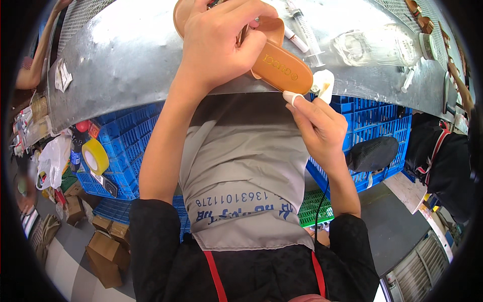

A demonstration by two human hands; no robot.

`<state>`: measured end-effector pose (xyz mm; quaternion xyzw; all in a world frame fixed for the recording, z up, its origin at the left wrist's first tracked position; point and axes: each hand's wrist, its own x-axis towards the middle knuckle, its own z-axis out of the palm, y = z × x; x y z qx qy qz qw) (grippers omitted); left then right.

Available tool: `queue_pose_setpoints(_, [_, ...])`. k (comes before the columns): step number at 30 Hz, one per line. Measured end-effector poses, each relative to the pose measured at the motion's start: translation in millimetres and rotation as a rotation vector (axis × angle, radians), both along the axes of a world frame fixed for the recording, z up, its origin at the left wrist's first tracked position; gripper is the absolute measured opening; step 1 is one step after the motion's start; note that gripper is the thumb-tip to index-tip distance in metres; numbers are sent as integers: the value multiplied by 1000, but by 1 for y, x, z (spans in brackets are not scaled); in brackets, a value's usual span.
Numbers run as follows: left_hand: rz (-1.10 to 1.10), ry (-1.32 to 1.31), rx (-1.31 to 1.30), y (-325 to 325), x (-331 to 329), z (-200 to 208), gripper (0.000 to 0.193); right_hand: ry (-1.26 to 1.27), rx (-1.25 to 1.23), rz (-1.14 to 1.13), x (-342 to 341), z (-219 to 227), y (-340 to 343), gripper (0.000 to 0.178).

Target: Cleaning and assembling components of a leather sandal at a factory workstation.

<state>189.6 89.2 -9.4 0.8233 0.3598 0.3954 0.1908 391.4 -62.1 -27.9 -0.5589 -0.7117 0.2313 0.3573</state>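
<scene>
My left hand (216, 45) is closed round a tan slide sandal (279, 65) with gold lettering on its insole. The sandal tilts over the table's near edge, and a strap loop and a bit of metal show beside my fingers. At its rounded end is my right hand (322, 126), with a white cover on the index fingertip, which touches or nearly touches the sole edge. The other right fingers are curled, and anything inside them is hidden. A crumpled white cloth (326, 85) with a brownish stain lies just beyond that hand.
On the metal table (126, 45) are a syringe (307, 32), a white tube (296, 40), a clear jar (382, 48) on its side and a smaller syringe (408, 79). Blue crates (118, 133) stand below on both sides. Yellow tape (95, 156) hangs left; another person's arm (37, 65) reaches in.
</scene>
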Motion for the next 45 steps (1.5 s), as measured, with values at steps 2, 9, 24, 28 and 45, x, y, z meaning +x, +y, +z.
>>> queue_pose_setpoints(2, [2, 1, -3, 0, -1, -1, 26, -29, 8, -4, 5, 4, -2, 35])
queue_pose_setpoints(9, [12, 14, 33, 0, 0, -1, 25, -39, -13, -44, 4, 6, -2, 36])
queue_pose_setpoints(24, [17, -13, 35, 0, 2, 0, 26, -107, 6, 107, 15, -1, 8, 37])
queue_pose_setpoints(28, [7, 16, 52, 2, -1, -4, 27, -81, 26, 127, 8, -4, 12, 35])
queue_pose_setpoints(45, [27, 6, 58, 1, 0, -1, 26, 27, -29, 62, 33, -13, -2, 32])
